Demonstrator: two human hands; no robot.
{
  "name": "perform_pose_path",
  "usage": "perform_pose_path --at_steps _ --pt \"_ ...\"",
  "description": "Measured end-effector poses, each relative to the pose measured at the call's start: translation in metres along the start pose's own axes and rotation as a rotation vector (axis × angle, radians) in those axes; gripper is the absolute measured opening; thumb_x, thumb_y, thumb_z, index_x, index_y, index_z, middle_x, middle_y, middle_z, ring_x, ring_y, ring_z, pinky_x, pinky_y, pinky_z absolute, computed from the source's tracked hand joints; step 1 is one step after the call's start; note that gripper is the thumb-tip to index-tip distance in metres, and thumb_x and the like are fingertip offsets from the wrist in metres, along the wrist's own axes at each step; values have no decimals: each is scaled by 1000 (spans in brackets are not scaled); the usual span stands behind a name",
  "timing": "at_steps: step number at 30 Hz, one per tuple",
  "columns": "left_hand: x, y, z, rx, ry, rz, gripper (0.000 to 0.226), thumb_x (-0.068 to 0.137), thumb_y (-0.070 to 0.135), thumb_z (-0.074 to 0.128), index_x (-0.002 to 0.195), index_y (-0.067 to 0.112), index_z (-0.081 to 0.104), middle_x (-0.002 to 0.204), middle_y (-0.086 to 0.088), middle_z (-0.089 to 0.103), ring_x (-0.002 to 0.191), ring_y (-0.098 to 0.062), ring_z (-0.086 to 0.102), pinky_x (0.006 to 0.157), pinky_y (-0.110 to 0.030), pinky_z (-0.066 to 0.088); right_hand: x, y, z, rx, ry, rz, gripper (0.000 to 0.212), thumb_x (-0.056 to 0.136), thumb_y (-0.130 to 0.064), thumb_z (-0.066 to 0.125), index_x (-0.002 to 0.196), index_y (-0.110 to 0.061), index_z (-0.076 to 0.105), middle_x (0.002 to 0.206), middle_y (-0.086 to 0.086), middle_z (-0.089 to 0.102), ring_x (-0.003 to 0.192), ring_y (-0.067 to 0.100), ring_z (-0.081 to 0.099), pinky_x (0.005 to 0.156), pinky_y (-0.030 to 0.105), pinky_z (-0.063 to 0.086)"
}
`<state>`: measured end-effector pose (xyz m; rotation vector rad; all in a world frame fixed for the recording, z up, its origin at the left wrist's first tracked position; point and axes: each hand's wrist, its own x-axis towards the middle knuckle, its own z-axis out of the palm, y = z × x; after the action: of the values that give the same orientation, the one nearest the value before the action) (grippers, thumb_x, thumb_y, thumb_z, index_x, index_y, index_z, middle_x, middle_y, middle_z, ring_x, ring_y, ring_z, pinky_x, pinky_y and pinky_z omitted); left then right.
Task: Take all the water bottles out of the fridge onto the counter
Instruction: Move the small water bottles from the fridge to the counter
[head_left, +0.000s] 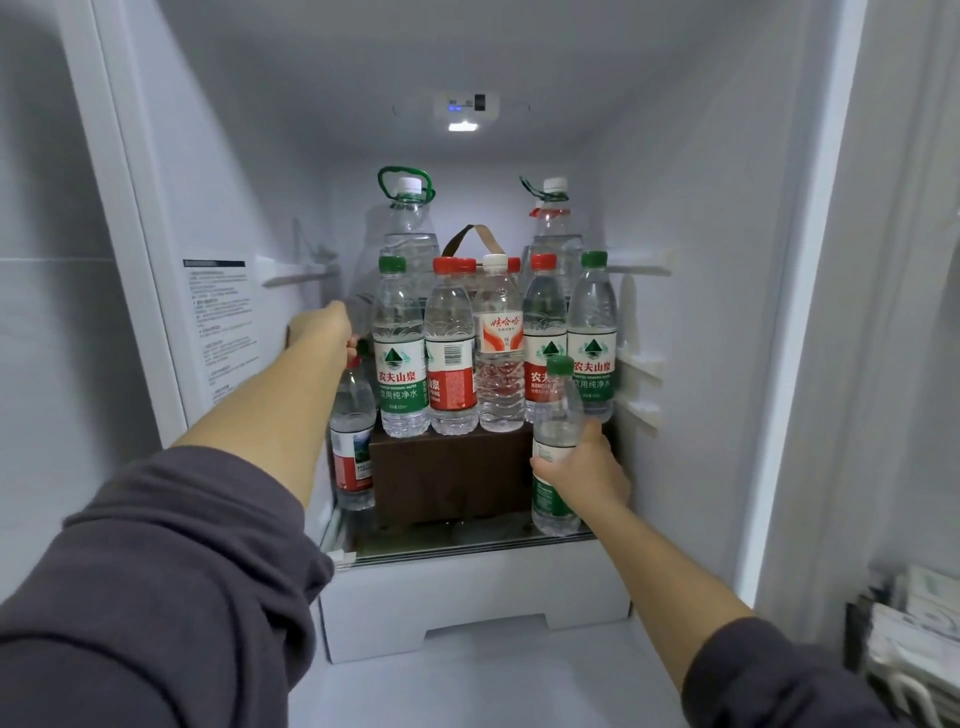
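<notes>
Five bottles (451, 358) in row atop brown box (447, 473) in fridge (701, 260) — right hand (587, 467) grips green-cap bottle (558, 410); left hand (324, 330) — grip hidden.

The water bottles (451, 353) are all thin clear plastic, glossy and ribbed, with shiny printed film labels and duller plastic caps. Same goes for the green-capped bottle (557, 415) out front and the two big jugs (408, 234) at the back with their green plastic carry loops. They sit on a brown box (447, 473) that looks matt and kinda leathery, with a cloth-like strap (488, 241), and the shelf (441, 538) under it is glass, glossy enough to mirror stuff. The fridge walls (701, 260) are smooth white plastic with a soft satin look, there's a paper-ish sticker (221, 322) on the left one, and the sleeves (156, 571) are soft matt grey cloth.
</notes>
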<state>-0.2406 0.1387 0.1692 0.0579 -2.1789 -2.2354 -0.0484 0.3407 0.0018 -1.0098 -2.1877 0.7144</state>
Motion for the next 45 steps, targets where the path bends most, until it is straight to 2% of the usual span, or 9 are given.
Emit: perform_pose_path --at_steps 4,10,13,15,19,24,28,37,45 --pt "-29 7 -11 -78 54 77 28 99 28 52 79 8 55 63 -1 56 44 -9 47 44 -17 43 0 0 -2 -15 -3 7 80 74 -51 74 133 -16 33 126 5 52 109 31 59 77 37 47" --pt "-86 19 -50 84 139 374 22 95 22 51 99 10 68 70 -7 65 39 -10 51 29 -13 37 -4 -3 -4 6 -13 6 80 75 -51 74 134 -15 35 129 8 53 111 33 59 83 42 52" --pt "-108 21 -71 249 202 643 22 92 25 49 102 14 66 86 -9 69 58 -24 65 52 -29 56 -7 -4 -6 11 -20 -1 81 75 -50 75 135 -14 34 130 8 52 112 34 59 85 43 52" --pt "-122 24 -83 417 264 834 20 93 28 49 104 17 61 91 -4 65 76 -28 60 67 -37 49 -9 -5 -8 16 -29 3 82 75 -49 74 136 -14 33 130 9 52 112 34 58 85 43 52" --pt "-145 32 -104 612 278 1000 19 96 28 49 106 13 56 87 -5 57 78 -26 46 67 -34 34 -11 -6 -10 31 -40 15 83 75 -48 74 138 -14 32 130 9 51 112 34 58 85 44 52" --pt "-163 31 -105 737 93 1071 16 94 31 48 99 17 53 82 -8 63 61 -30 63 66 -42 53 -12 -8 -10 47 -45 24 83 75 -48 75 137 -14 31 129 9 53 110 34 59 84 43 53" --pt "-163 14 -77 867 -47 1017 14 96 29 49 97 16 53 74 -2 54 46 -11 56 49 -27 42 -12 -8 -10 47 -36 36 82 75 -48 75 137 -14 32 127 9 53 109 33 59 81 42 53" --pt "-117 -47 2 1025 -266 817 13 90 30 49 88 18 53 78 -2 61 72 -21 59 57 -30 42 -2 -3 -1 45 -19 26 82 74 -50 75 135 -16 32 127 8 54 110 33 59 83 43 53" --pt "-96 -57 38 1037 -280 808 31 96 45 47 102 15 52 88 -3 58 81 -23 58 62 -32 43 -1 1 3 42 6 27 82 74 -53 75 136 -19 33 130 6 52 110 32 58 83 40 51"
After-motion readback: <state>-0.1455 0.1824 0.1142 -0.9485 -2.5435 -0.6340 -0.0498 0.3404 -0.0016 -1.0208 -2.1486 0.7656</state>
